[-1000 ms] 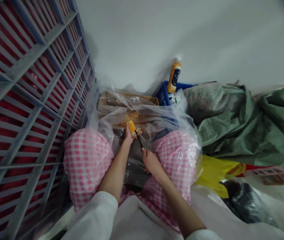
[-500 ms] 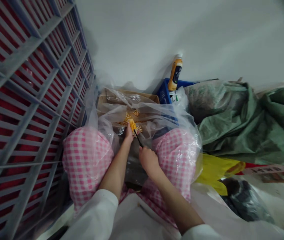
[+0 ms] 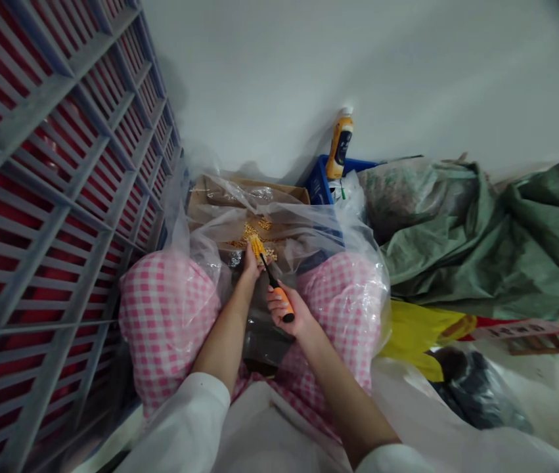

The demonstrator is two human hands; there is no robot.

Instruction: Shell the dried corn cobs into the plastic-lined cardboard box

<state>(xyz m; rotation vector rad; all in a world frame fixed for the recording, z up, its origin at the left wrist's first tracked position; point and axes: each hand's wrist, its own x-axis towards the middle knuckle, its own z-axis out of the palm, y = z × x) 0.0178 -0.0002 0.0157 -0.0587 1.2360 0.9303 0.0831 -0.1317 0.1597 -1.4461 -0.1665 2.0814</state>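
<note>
An ear of corn [image 3: 256,246] is held in my left hand [image 3: 251,261], its yellow kernels facing up. My right hand [image 3: 289,309] grips a screwdriver [image 3: 283,301] by its orange and black handle; the dark shaft points up and left, its tip at the near end of the corn. Loose corn kernels [image 3: 263,224] lie just beyond the corn, on a clear plastic sheet [image 3: 303,231] spread between my knees. Under the sheet shows a cardboard box [image 3: 224,190].
A tall purple-grey plastic crate [image 3: 67,203] with red contents stands close on the left. Behind on the right, a bottle [image 3: 339,144] stands by a blue bin [image 3: 319,180]. Green cloth [image 3: 496,243], a yellow bag [image 3: 407,335] and a black bag [image 3: 486,387] lie to the right.
My right hand has turned, so the screwdriver's orange handle and my curled fingers now show. The corn stays in my left hand, in nearly the same place.
</note>
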